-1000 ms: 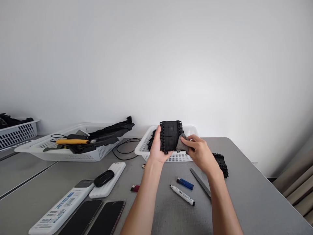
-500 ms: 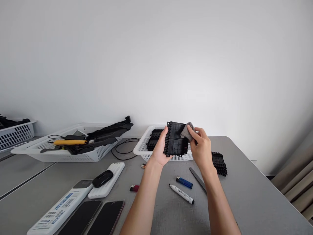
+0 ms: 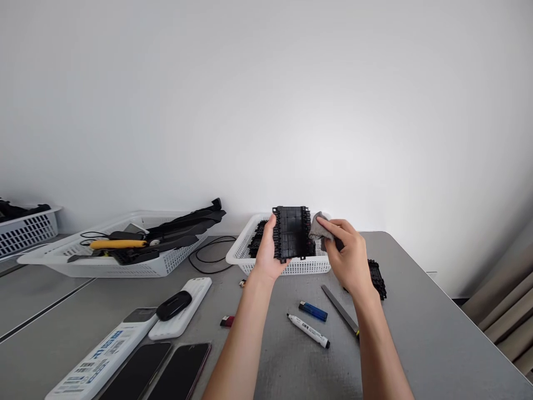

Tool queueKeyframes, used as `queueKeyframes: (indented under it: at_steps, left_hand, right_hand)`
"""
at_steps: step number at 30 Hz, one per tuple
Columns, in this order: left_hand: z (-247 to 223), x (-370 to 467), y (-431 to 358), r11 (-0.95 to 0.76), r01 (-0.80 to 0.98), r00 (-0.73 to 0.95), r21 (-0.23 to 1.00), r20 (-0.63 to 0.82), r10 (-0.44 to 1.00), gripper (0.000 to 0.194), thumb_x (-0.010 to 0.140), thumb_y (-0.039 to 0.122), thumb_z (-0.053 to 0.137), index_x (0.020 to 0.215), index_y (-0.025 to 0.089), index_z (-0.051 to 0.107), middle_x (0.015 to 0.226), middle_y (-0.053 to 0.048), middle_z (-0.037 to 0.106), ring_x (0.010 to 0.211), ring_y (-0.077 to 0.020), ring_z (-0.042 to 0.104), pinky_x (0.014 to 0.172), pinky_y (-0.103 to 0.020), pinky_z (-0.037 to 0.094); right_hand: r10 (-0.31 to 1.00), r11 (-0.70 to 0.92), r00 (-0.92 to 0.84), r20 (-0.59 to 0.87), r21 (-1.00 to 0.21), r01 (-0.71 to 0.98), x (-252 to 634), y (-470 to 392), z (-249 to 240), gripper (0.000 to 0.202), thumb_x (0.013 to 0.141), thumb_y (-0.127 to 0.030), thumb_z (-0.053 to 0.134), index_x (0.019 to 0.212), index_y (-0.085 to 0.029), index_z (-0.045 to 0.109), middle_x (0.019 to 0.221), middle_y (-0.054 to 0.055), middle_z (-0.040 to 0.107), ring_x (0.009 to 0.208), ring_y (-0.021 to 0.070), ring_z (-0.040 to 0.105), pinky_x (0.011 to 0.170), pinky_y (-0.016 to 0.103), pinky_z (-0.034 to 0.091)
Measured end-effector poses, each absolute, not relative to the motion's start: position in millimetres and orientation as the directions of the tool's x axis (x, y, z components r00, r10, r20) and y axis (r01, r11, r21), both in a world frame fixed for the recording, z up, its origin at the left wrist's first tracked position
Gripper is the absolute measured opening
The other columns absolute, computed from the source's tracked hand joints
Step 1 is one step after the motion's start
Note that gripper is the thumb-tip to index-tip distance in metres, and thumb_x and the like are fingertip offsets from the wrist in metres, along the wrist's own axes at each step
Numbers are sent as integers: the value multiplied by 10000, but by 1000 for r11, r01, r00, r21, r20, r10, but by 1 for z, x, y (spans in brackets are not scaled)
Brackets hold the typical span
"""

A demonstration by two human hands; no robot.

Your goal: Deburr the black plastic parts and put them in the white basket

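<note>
My left hand grips a black ribbed plastic part by its left side, thumb on the near face, holding it upright. A folded grey cloth is pinched in my right hand, at the part's right edge. Behind and below the part stands a white basket with more black parts in it. Further black parts lie on the table to the right, partly behind my right wrist.
On the grey table lie a blue lighter, a marker, a file, a red lighter, two phones and white power banks. A larger white basket holds tools.
The black part has shifted slightly left and turned to face the camera more squarely. The cloth has moved from the part's face to its right edge, and my right hand has moved a little right.
</note>
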State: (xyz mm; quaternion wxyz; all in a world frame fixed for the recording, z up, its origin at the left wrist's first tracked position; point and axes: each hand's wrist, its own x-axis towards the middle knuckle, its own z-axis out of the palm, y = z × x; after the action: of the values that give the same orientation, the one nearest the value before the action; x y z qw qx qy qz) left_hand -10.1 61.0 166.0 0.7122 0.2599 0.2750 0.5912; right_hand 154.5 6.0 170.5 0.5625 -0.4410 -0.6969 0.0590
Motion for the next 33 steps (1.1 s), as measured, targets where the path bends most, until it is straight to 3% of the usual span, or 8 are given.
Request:
queueKeyframes:
  at_steps: [3,7,12,19,23,27,33]
  left_hand:
    - [161,-7,60,194,-669,258,718,-20,966,435,821,460,621,1119,154,703,958,-99,765,928,-272,721,855,-365,571]
    - [156,-4,57,158,-673,289,723,59,955,436,812,426,577,1121,144,700,993,-103,762,985,-296,706,899,-400,547]
    - [158,1,54,142,-657,272,740,57,961,444,793,438,557,1091,146,709,968,-94,765,990,-306,700,887,-393,545]
    - [154,10,55,114,-660,263,743,86,961,453,812,455,524,1087,149,711,1005,-84,763,1082,-297,666,964,-373,501]
    - [148,11,58,91,-666,242,740,100,965,438,808,463,537,1064,155,715,1025,-82,760,1124,-294,646,993,-362,482]
    - [150,12,59,63,-697,194,714,103,976,433,808,477,513,1017,155,713,986,-84,760,1064,-289,670,945,-361,512]
    - [163,1,60,-37,-743,-14,668,40,999,390,811,489,472,890,171,683,816,-60,745,893,-257,709,773,-324,565]
  right_hand:
    - [627,619,61,776,-545,566,150,11,168,461,911,-123,430,1306,-256,628,1182,103,559,748,158,563,569,289,479]
    - [606,645,-6,796,-487,588,140,16,162,431,918,-103,414,1270,-196,645,1105,115,550,796,167,571,651,300,509]
    - [609,506,66,790,-452,735,118,18,156,460,907,-82,365,1268,-146,643,1126,150,532,800,192,566,647,316,487]
    - [682,315,205,702,-535,784,100,13,152,523,877,-51,345,1324,-127,607,1092,162,538,666,162,547,574,285,428]
    - [721,298,216,658,-577,761,103,10,155,451,899,-104,415,1284,-144,646,910,107,582,656,173,548,590,270,412]
    - [772,269,183,608,-575,772,102,9,159,436,890,-112,460,1279,-130,657,781,79,606,617,175,549,557,254,377]
    - [844,265,102,527,-574,775,92,5,157,413,858,-47,484,1188,-155,707,814,102,676,739,210,635,592,250,384]
